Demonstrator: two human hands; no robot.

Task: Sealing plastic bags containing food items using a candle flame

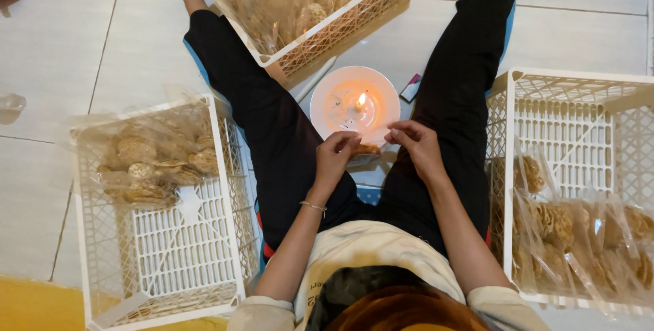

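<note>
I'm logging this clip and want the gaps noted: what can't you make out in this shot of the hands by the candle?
- Small packet, head view: mostly covered by the left hand and right hand; contents unclear.
- Top basket: far side cut off by the upper frame edge; the plastic blurs what's inside.
- Right basket: cut off by the right edge.
- Small card beside the plate holding the candle: too small to identify.

Plate with candle between baskets left, right and ahead
</note>
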